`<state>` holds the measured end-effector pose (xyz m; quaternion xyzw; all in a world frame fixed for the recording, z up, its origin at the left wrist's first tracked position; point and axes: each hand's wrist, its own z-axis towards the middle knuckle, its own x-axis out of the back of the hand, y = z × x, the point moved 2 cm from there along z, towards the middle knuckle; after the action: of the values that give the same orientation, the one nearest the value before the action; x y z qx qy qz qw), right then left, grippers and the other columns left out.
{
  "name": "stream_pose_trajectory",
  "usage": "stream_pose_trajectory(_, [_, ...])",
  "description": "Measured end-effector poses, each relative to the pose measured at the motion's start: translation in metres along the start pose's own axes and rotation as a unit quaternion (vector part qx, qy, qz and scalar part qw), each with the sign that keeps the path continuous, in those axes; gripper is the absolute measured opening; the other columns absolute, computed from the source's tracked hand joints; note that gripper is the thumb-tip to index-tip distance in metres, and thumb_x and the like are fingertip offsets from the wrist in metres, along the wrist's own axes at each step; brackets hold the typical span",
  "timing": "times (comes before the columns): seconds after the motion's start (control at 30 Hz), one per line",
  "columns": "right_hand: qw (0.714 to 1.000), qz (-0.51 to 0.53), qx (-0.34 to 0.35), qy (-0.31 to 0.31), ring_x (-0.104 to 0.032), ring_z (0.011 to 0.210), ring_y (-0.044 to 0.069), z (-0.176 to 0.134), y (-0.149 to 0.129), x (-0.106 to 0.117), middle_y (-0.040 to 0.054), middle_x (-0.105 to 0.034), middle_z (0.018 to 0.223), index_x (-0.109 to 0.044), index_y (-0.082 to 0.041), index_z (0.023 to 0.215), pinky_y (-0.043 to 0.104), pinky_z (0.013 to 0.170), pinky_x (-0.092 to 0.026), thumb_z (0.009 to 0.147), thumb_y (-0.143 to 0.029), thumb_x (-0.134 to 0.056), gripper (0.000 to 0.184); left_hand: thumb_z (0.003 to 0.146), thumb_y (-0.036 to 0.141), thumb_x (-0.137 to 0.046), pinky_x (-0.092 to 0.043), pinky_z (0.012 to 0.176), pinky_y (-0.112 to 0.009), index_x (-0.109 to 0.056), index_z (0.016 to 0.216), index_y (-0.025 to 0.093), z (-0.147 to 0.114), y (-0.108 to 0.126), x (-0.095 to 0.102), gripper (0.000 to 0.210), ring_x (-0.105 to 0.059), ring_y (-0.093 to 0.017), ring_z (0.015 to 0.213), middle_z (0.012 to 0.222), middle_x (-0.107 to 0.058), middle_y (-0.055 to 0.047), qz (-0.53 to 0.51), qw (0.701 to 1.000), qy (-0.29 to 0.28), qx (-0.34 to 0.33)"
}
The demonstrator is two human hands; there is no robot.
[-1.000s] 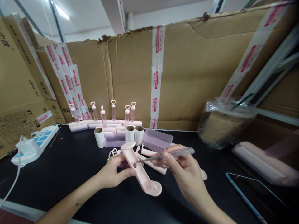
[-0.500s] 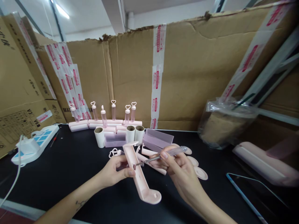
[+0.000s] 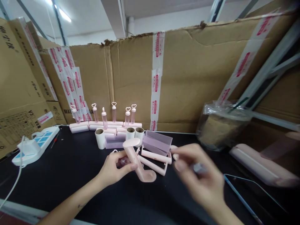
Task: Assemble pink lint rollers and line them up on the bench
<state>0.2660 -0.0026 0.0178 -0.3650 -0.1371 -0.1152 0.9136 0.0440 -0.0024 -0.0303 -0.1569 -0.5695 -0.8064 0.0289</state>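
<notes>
My left hand (image 3: 114,167) is closed around a pale pink plastic bracket (image 3: 138,165) with a rounded, bent-up end at top and bottom. Behind its fingers shows a small clear tube piece (image 3: 124,161), partly hidden. My right hand (image 3: 199,175) is smeared by motion, to the right of the bracket and apart from it. Its fingers are curled round a screwdriver; only the translucent handle end (image 3: 199,168) shows, and the shaft is hidden. Pink frame parts (image 3: 154,161) lie on the table just behind the bracket.
Open lilac boxes (image 3: 158,142) and white cardboard tubes (image 3: 100,139) stand behind the hands. Farther back are pink holders with heart-topped tubes (image 3: 114,112). A power strip (image 3: 35,147) lies left. A phone (image 3: 248,197), a bagged cup (image 3: 220,125) and a pink case (image 3: 262,165) are right.
My right hand has drawn the screwdriver away from the bracket, moving right and turning it into the palm. The bracket has tipped in my left hand, and its hollow inner side shows less.
</notes>
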Motion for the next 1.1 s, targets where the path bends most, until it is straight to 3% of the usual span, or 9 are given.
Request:
stream_pose_trajectory(0.1, [0.956,-0.207,0.167,-0.121,-0.063,0.064,0.018,-0.018,-0.004,-0.028,0.006,-0.066,0.085,-0.06,-0.022,0.097,0.028,0.054,-0.046,0.078,-0.039,-0.061,0.025,0.075,0.04,-0.063,-0.048,0.073,-0.028,-0.066,0.099,0.016,-0.001,0.002,-0.005,0.034,-0.062,-0.021,0.08,0.091,-0.069,-0.005,0.065,0.998,-0.001,-0.012])
stream_pose_trajectory(0.17, [0.933,-0.26,0.192,-0.156,-0.063,0.059,0.016,-0.027,0.0,-0.044,0.0061,-0.067,0.084,-0.058,-0.019,0.095,0.025,0.05,-0.044,0.082,-0.034,-0.056,0.02,0.074,0.04,-0.064,-0.048,0.072,-0.027,-0.065,0.098,0.018,-0.003,0.004,-0.009,0.032,-0.061,-0.019,0.079,0.089,-0.068,-0.004,0.106,0.994,-0.008,-0.022])
stream_pose_trajectory(0.27, [0.948,-0.225,0.154,-0.163,-0.063,0.057,0.013,-0.025,0.006,-0.046,0.003,-0.069,0.077,-0.056,-0.019,0.092,0.021,0.049,-0.043,0.086,-0.02,-0.047,0.01,0.07,0.038,-0.067,-0.048,0.069,-0.027,-0.059,0.101,0.019,-0.007,0.006,-0.01,0.038,-0.059,-0.017,0.074,0.085,-0.066,-0.002,0.157,0.986,-0.044,-0.024])
stream_pose_trajectory(0.4, [0.965,-0.159,0.077,-0.195,-0.063,0.067,0.012,-0.006,0.008,-0.014,0.002,-0.069,0.082,-0.057,-0.021,0.098,0.02,0.06,-0.045,0.084,-0.02,-0.051,0.016,0.074,0.027,-0.061,-0.045,0.082,-0.03,-0.043,0.112,0.02,-0.011,0.014,0.002,0.043,-0.057,-0.018,0.09,0.102,-0.058,-0.005,0.232,0.968,-0.084,-0.04])
stream_pose_trajectory(0.5, [0.94,-0.19,0.024,-0.282,-0.062,0.066,0.014,0.002,0.007,0.011,0.0007,-0.068,0.078,-0.062,-0.023,0.093,0.021,0.058,-0.044,0.079,-0.021,-0.055,0.015,0.08,0.018,-0.05,-0.044,0.082,-0.03,-0.046,0.102,0.021,-0.01,0.02,0.015,0.023,-0.053,-0.017,0.093,0.104,-0.052,-0.004,0.277,0.944,-0.171,-0.044])
stream_pose_trajectory(0.6, [0.897,-0.237,-0.011,-0.372,-0.06,0.06,0.014,0.0,0.008,0.021,-0.0029,-0.067,0.067,-0.066,-0.026,0.08,0.021,0.055,-0.042,0.071,-0.016,-0.057,0.016,0.076,0.014,-0.052,-0.044,0.078,-0.027,-0.05,0.092,0.021,-0.009,0.017,0.021,0.018,-0.051,-0.016,0.09,0.097,-0.051,-0.002,0.292,0.92,-0.259,-0.034])
stream_pose_trajectory(0.67, [0.89,-0.274,-0.016,-0.364,-0.061,0.06,0.015,-0.001,0.011,0.021,-0.0031,-0.068,0.068,-0.067,-0.027,0.08,0.022,0.055,-0.041,0.068,-0.014,-0.056,0.021,0.073,0.011,-0.053,-0.043,0.081,-0.028,-0.053,0.091,0.021,-0.008,0.01,0.021,0.02,-0.051,-0.017,0.091,0.096,-0.052,-0.002,0.304,0.912,-0.275,-0.027])
stream_pose_trajectory(0.83, [0.893,-0.371,0.0,-0.255,-0.064,0.072,0.018,0.012,0.023,0.013,0.0012,-0.069,0.087,-0.065,-0.027,0.095,0.025,0.059,-0.044,0.075,-0.019,-0.052,0.026,0.075,0.013,-0.054,-0.04,0.089,-0.033,-0.057,0.095,0.021,-0.007,-0.005,0.014,0.022,-0.053,-0.018,0.094,0.098,-0.053,-0.002,0.325,0.91,-0.256,-0.022])
stream_pose_trajectory(1.1, [0.864,-0.419,0.039,-0.276,-0.064,0.079,0.017,0.016,0.047,-0.011,0.0019,-0.068,0.096,-0.063,-0.028,0.105,0.024,0.06,-0.042,0.074,-0.009,-0.046,0.04,0.079,0.014,-0.056,-0.037,0.092,-0.035,-0.05,0.115,0.025,-0.005,-0.001,0.008,0.038,-0.052,-0.019,0.097,0.101,-0.056,-0.002,0.344,0.898,-0.262,-0.078])
